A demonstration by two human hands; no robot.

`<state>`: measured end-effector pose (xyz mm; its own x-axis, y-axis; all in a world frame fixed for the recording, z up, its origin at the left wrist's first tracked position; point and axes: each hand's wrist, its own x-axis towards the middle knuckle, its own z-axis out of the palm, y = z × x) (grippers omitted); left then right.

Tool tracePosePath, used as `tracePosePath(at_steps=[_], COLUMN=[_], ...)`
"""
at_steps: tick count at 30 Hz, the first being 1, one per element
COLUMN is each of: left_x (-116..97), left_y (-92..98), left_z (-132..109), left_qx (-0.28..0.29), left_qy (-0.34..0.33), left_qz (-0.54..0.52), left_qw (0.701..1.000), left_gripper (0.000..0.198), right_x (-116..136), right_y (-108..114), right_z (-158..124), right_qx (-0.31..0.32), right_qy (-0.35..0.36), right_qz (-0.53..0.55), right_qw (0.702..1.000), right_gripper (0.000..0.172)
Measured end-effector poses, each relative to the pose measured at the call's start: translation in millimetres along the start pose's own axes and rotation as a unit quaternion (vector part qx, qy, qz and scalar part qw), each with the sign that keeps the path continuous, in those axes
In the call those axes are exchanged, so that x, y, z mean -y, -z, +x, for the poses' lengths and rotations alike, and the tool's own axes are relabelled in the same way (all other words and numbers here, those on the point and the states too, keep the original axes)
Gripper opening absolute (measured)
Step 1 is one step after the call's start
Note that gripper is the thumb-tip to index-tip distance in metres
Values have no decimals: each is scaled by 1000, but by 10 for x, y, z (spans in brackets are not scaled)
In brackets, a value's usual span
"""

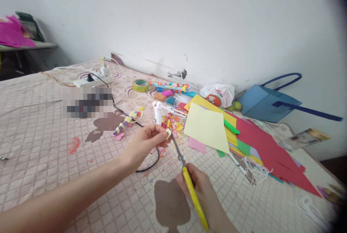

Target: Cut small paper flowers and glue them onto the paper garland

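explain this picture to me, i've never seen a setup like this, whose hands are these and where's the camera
There's no machine here: these are a person's own bare hands. The single picture comes from a camera worn on that person's head, looking forward and down. The left hand pinches a small pale yellow paper piece. The right hand holds yellow-handled scissors, their blades pointing toward that piece. On the patterned tablecloth, beyond the hands, lie colourful paper scraps, a roll of tape and a white power strip. To the right are a pale yellow sheet, red paper and a blue bag. One patch at left is pixelated, so I can't tell what's there.
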<state>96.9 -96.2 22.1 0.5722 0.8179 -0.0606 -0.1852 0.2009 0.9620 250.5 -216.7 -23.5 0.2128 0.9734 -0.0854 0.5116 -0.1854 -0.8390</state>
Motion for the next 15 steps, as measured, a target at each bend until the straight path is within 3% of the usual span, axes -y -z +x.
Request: tracePosePath(at_steps=[7, 15], left_x=[-4, -53], left_y=[12, 44], left_z=[11, 34], left_qx=[-2, 30], left_qy=[-8, -10], left_qz=[11, 11], left_qw=[1000, 999], left_gripper=[19, 18], right_x=[-30, 36], right_y=[13, -7], right_z=[6, -28], right_qx=[28, 80], right_qy=[-10, 0], right_qz=[6, 119], right_qw=[1000, 990], right_gripper=[37, 49])
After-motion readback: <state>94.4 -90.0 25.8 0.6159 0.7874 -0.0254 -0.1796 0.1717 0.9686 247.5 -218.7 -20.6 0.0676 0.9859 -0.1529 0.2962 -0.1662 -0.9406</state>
